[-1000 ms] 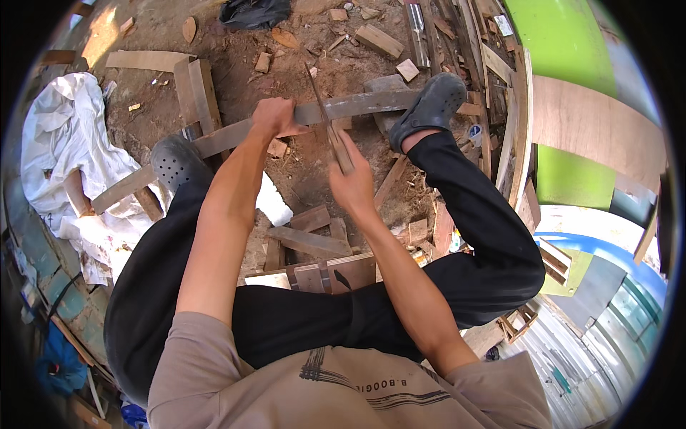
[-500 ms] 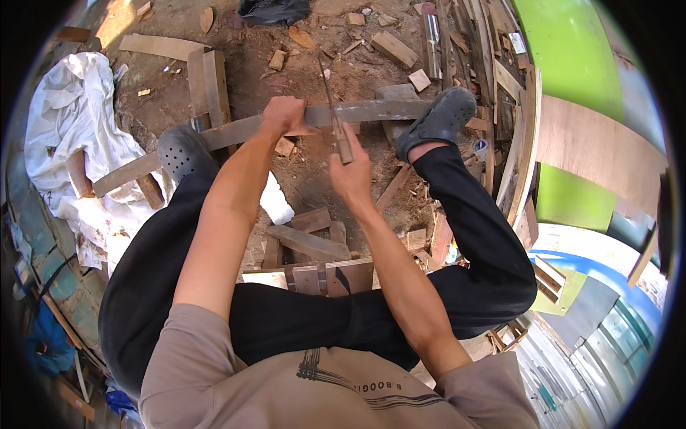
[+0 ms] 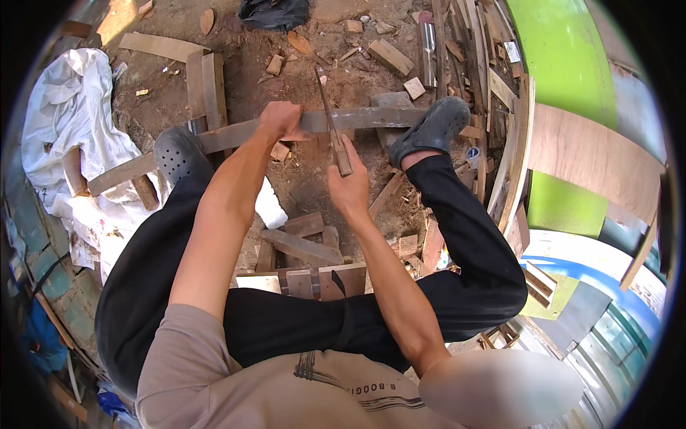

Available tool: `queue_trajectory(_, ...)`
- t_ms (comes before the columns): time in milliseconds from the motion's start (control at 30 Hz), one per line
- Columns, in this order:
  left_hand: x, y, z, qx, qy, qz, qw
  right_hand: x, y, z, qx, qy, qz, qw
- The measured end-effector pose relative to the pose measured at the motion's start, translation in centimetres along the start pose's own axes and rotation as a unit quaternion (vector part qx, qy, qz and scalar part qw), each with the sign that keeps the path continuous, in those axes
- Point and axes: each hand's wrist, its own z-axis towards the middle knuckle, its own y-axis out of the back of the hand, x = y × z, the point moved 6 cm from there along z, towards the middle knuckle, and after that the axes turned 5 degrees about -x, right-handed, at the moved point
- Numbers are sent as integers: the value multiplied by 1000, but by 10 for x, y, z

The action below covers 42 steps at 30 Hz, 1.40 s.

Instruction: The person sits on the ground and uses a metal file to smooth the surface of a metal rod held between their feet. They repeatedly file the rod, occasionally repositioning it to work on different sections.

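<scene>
A long wooden plank (image 3: 357,118) runs crosswise in front of me, its left end lower in the view. My left hand (image 3: 282,120) is closed around it near the middle. Just right of that hand, a hand saw (image 3: 326,107) lies across the plank, its narrow blade pointing away from me. Its wooden handle is gripped by my right hand (image 3: 350,187). My feet, in dark clogs, bear on the plank, the left clog (image 3: 182,154) toward one end and the right clog (image 3: 432,129) at the other. The saw's cutting edge is too small to make out.
Wood offcuts (image 3: 304,247) lie between my legs, with a white block (image 3: 269,204) beside them. A white cloth (image 3: 75,107) is bunched at the left. Long boards (image 3: 518,157) line the right side by a green panel (image 3: 572,64). A black bag (image 3: 274,13) lies at the far side.
The saw and my right hand have come slightly toward me along the cutting line. My left hand keeps its hold on the plank. The whole view has shifted a little.
</scene>
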Motion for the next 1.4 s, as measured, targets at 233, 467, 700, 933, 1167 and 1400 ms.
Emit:
queue_trajectory(233, 17, -5, -8, 18, 31, -5, 999, 42, 65, -111, 56, -67, 70, 994)
queue_trajectory(467, 4, -9, -1, 13, 10, -1, 1000, -3, -8, -1, 33, -38, 38, 998)
queue_trajectory(700, 22, -5, -8, 29, 42, -4, 999, 42, 59, -110, 72, -35, 43, 996)
queue_trajectory(933, 7, -7, 3, 1, 23, 7, 1000, -14, -11, 4, 55, -123, 83, 987)
queue_trajectory(1167, 17, 2, -7, 6, 47, 7, 999, 35, 68, -121, 56, -39, 63, 996)
queue_trajectory(1400, 6, -1, 5, 1, 19, 9, 1000, -29, -12, -33, 11, -73, 88, 993)
